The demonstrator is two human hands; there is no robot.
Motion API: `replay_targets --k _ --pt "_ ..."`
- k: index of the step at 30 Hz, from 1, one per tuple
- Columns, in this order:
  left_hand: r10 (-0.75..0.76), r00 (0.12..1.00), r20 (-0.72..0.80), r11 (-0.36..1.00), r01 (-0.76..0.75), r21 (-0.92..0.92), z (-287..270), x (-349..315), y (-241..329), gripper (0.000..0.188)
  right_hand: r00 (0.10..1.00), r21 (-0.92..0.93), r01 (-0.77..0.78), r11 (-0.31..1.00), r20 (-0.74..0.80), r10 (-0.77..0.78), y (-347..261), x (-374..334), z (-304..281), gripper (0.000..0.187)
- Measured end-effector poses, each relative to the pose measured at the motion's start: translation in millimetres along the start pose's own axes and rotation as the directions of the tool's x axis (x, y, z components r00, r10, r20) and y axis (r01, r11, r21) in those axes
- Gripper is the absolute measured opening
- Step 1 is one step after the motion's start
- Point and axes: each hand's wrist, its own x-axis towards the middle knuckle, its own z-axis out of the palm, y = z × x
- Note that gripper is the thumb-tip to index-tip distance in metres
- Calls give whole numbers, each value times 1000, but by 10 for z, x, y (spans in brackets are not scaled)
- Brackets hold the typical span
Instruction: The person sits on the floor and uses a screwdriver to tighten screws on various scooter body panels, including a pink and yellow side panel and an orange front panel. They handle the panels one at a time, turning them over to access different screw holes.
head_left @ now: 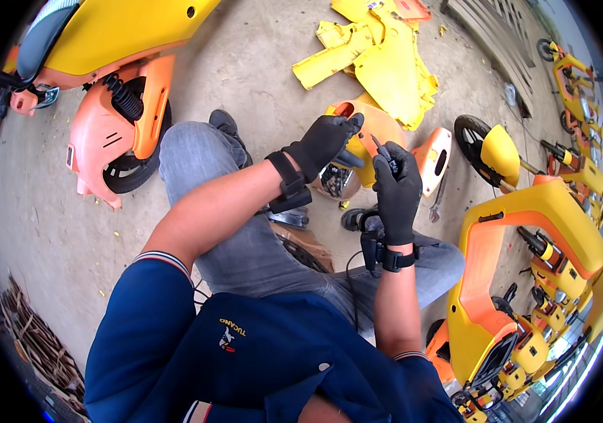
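Observation:
My left hand (324, 146), in a black glove, is closed in a pinch above the yellow-and-orange headlight housing (384, 127). Whatever sits between those fingertips is too small to make out. In my right hand (397, 189), also gloved in black, I grip a slim dark tool (380, 145), its tip pointing up toward the housing. Its exact kind is unclear. A round clear lamp (337, 182) shows at the housing's lower left, below my left hand. Both hands partly cover the housing, which rests between my legs.
An orange-white cover (426, 169) and a wrench (436, 210) lie right of the housing. Yellow body panels (386, 63) are heaped beyond. A scooter's front wheel (136, 173) stands at left. A yellow scooter frame (474, 303) stands close at right, with several scooters behind.

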Motion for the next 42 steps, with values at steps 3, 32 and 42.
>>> replay_targets --k 3,32,42 --pt "-5 1000 6 1000 5 10 14 -6 17 51 990 -73 140 988 -4 -140 10 -17 -27 32" --pt "2 1000 24 1000 -2 -14 -8 17 -34 50 816 -424 569 705 186 -547 -105 99 12 28" --pt "0 1000 30 1000 0 16 -42 74 -97 50 757 -457 638 620 224 -614 -156 152 91 23"
